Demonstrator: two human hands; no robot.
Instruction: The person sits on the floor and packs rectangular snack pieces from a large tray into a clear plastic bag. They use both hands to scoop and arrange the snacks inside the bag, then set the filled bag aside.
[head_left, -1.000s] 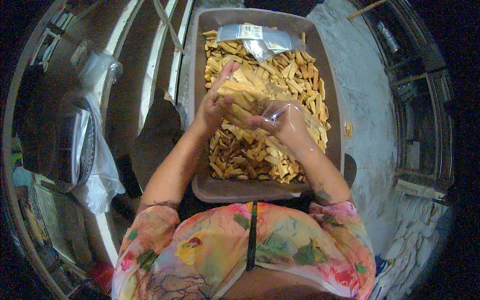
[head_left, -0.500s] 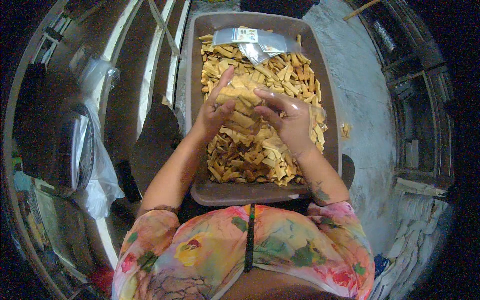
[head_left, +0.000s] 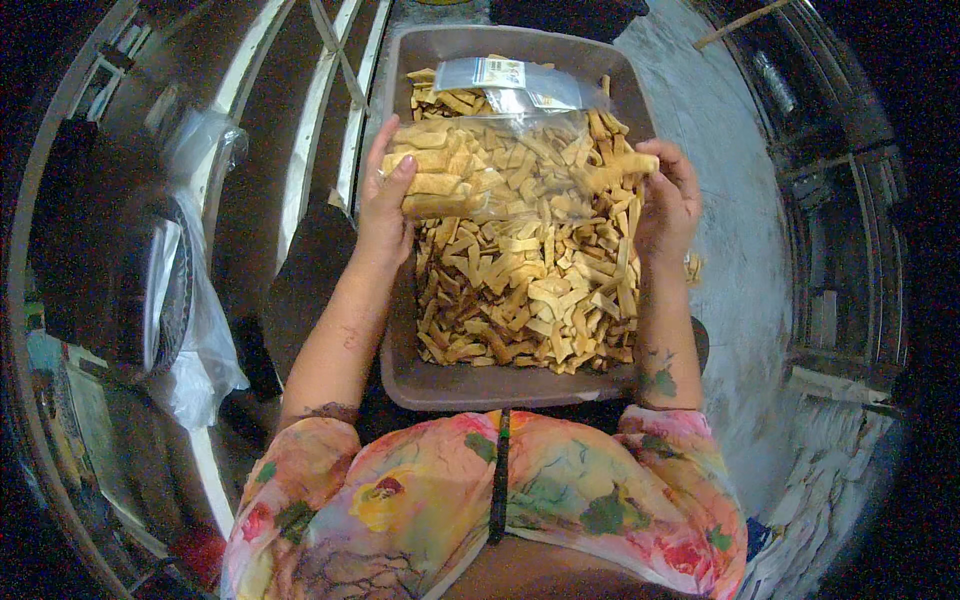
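A large brown plastic tub (head_left: 520,385) full of yellow-brown fried strips (head_left: 500,300) stands before me. Above its left half, my left hand (head_left: 385,195) grips the filled end of a clear plastic bag (head_left: 450,175), thumb on top. Strips show through that end; the bag's slacker part stretches rightward over the pile. At the tub's right rim, my right hand (head_left: 672,205) is closed, fingertips pinching a yellow strip (head_left: 630,165). Whether it also touches the bag's edge I cannot tell. Flat printed clear bags (head_left: 500,75) lie on the pile's far end.
White slats (head_left: 300,150) run along the left, with a crumpled clear plastic sheet (head_left: 205,370) hanging there. Grey concrete floor (head_left: 735,230) lies to the right, with a small strip piece (head_left: 693,266) beside the tub. Dark shelving or frames line the far right.
My hands have moved apart: the left shifted left with the bag's filled end, the right swung out to the tub's right rim. The bag now lies stretched out sideways.
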